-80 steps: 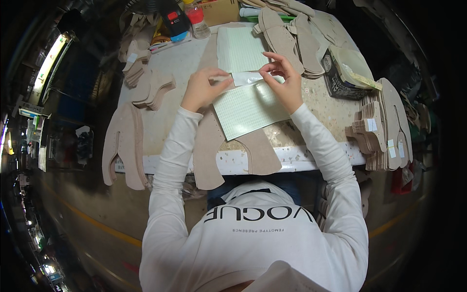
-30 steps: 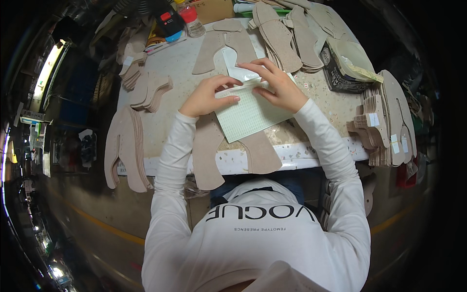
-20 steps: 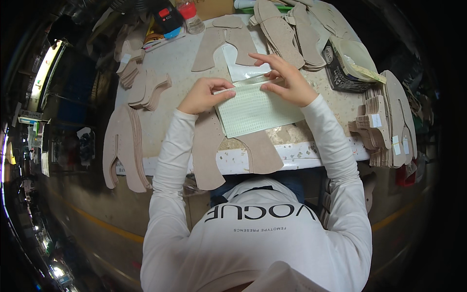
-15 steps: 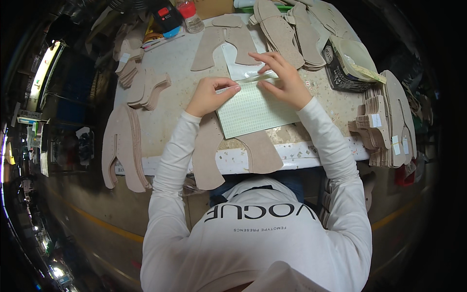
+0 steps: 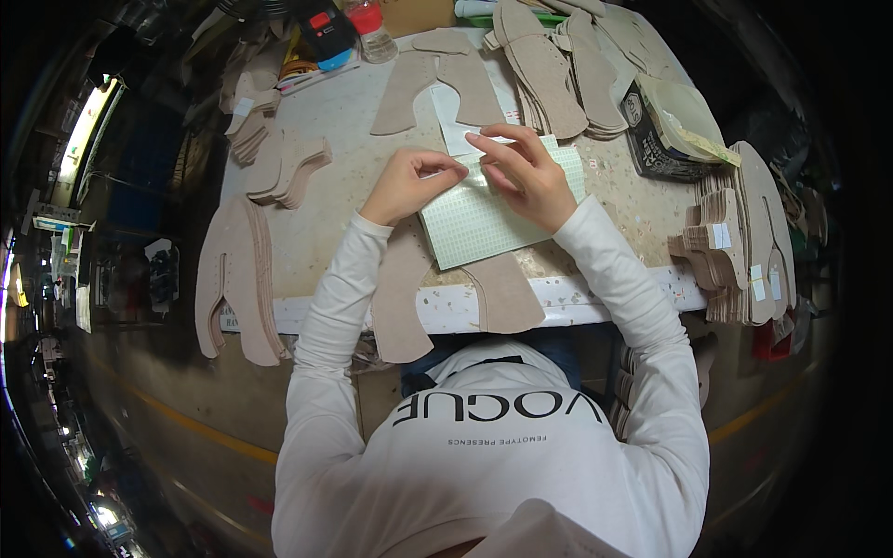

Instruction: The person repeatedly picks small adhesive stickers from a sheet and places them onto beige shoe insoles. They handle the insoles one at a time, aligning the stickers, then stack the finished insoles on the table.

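A pale green sheet of small printed labels [image 5: 493, 219] lies tilted over a beige shoe-upper piece [image 5: 402, 298] at the table's near side. My left hand [image 5: 409, 186] pinches the sheet's far left edge between thumb and forefinger. Above the sheet's far part, my right hand [image 5: 530, 177] has its fingers bent and apart, with the forefinger reaching left toward the left fingertips. Whether a tiny label sticks to a right fingertip is too small to tell. A white glossy sheet [image 5: 451, 121] lies just beyond, partly under another beige upper piece [image 5: 398, 93].
Stacks of beige cut pieces stand at the left [image 5: 244, 279], far right [image 5: 549, 84] and right edge [image 5: 758, 232]. A dark box with a pale liner [image 5: 665, 139] sits at the right. Toward the back left are a clear bottle with a red collar [image 5: 377, 42] and a black-and-red device [image 5: 323, 28].
My right hand has moved slightly left and down, its fingers more bent and nearer my left fingertips. The lifted far edge of the label sheet now lies flatter. The view has shifted slightly.
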